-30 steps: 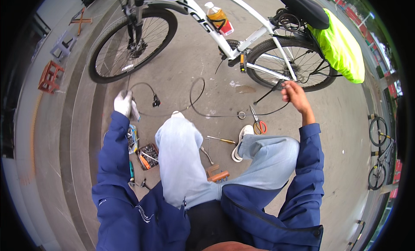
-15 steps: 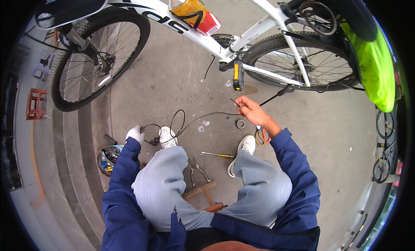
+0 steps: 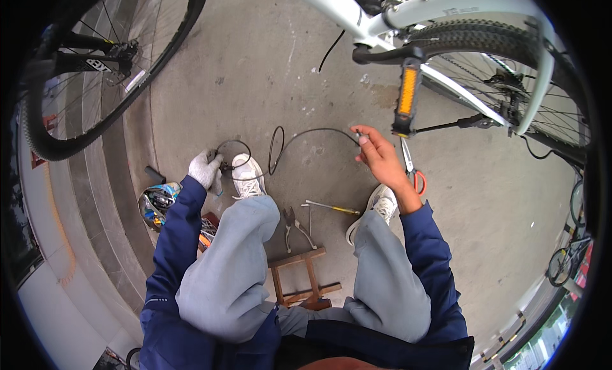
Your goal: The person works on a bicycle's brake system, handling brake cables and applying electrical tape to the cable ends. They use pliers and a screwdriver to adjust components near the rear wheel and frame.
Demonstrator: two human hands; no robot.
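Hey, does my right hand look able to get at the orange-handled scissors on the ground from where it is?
Probably yes. The right hand pinches the black cable end just left of the scissors, with nothing between; the orange pedal hangs above. It would likely have to drop the cable first.

The concrete floor (image 3: 268, 70) carried pliers (image 3: 290, 224), a yellow-handled screwdriver (image 3: 331, 208) and orange-handled scissors (image 3: 413, 172) at centre frame — a wooden stool (image 3: 305, 277) below them.
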